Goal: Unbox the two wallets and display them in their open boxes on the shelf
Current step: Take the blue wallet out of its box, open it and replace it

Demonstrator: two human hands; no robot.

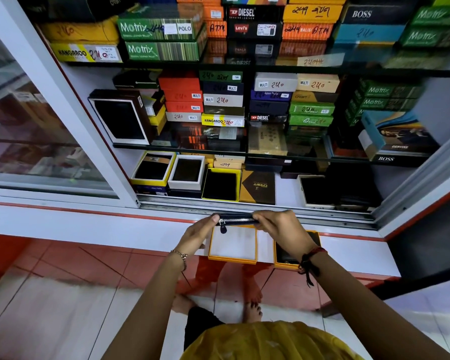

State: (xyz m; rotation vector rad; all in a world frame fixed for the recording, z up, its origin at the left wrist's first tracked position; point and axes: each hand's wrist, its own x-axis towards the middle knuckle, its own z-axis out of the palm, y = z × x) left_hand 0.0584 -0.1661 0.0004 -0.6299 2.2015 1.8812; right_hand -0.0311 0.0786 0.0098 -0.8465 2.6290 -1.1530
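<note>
The left hand (198,229) pinches one end of a slim black zip-edged leather wallet (235,220); the right hand (278,224) clamps the other end. It hangs above an open orange cardboard box (233,259), probably light and pliant, best gripped by both ends, clear of the zip.

A white-framed display cabinet (94,131) with a sliding glass door (31,120) pushed left fills a shop wall, its glass shelves (270,67) packed with stacked boxes in green, orange, yellow and black. A white ledge (89,227) edged in red runs below the metal door track (270,207). The glossy tiled floor (63,307), red near the cabinet and pale farther out, reflects the light.
</note>
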